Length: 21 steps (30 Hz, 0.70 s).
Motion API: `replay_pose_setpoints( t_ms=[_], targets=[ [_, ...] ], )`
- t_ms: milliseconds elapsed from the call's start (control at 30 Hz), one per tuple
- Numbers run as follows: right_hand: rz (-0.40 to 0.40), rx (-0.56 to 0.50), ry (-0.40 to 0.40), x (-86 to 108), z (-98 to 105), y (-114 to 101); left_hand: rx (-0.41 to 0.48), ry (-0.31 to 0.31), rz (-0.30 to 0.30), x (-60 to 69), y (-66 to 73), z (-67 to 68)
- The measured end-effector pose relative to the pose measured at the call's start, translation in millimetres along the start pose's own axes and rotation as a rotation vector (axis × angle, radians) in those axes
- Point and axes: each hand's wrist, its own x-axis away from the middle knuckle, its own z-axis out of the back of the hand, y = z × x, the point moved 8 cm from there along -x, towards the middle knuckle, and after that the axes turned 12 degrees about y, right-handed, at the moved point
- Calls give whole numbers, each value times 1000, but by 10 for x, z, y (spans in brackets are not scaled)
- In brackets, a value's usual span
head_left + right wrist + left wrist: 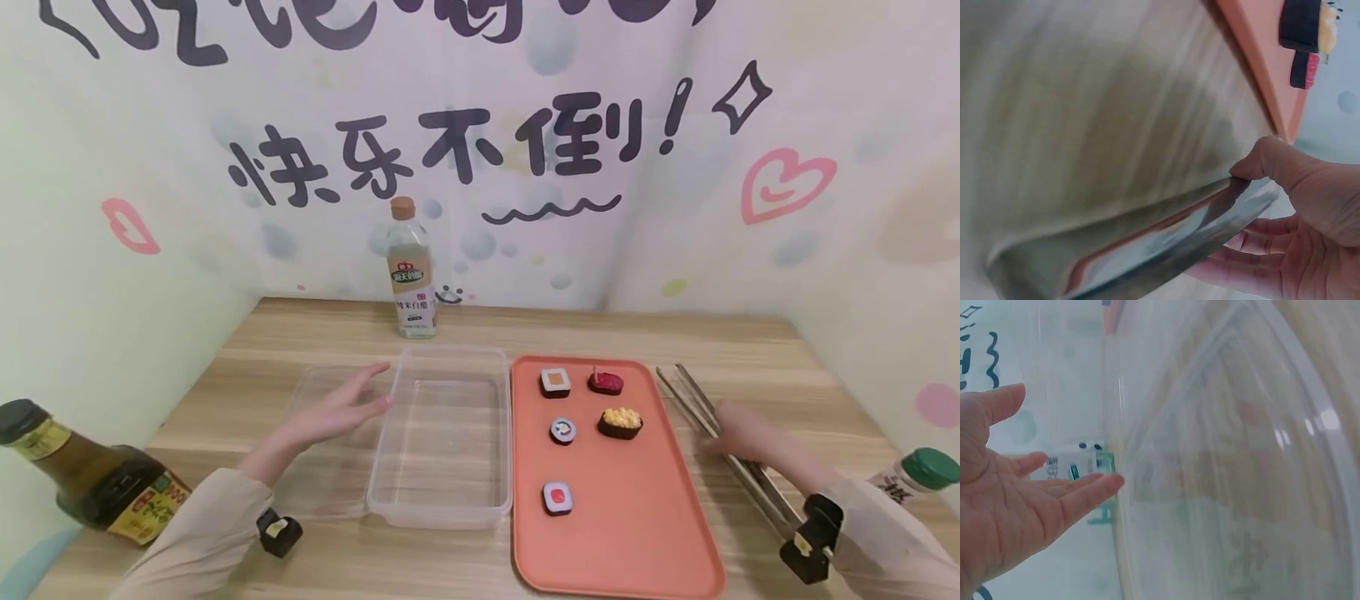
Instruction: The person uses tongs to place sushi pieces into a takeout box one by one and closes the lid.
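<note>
My left hand (333, 412) reaches over the left rim of a clear plastic container (441, 517), fingers extended and nothing held. In the left wrist view, that palm (1010, 506) shows with loosely spread fingers beside the container wall. A clear flat lid (337, 492) lies under my left forearm. My right hand (738, 435) grips metal tongs (753, 487) to the right of the orange tray (622, 521). In the right wrist view, the thumb presses one side of the tongs (1166, 240), with the fingers along the other side.
Several sushi pieces sit on the tray, among them a corn-topped one (621, 421) and a red-centred one (557, 497). A vinegar bottle (412, 283) stands behind the container. A dark sauce bottle (112, 483) is at left, a green-capped bottle (918, 475) at right.
</note>
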Motion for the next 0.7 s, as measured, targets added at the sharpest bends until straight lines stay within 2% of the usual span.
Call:
replay_pose_setpoints(
  t_ms=[133, 200, 333, 467, 567, 700],
  targets=[
    [-5, 17, -16, -124, 143, -54, 99, -34, 61, -40, 15, -80],
    [22, 37, -2, -194, 227, -139, 139, -37, 76, -47, 22, -97],
    [129, 111, 61, -331, 392, -397, 209, -29, 107, -59, 12, -111],
    [248, 200, 92, -456, 534, -686, 228, -16, 139, -64, -13, -122],
    [315, 270, 68, -559, 580, -863, 240, -12, 154, -60, -32, -131],
    [364, 347, 5, -661, 578, -1045, 259, -16, 163, -65, -36, -149]
  ],
)
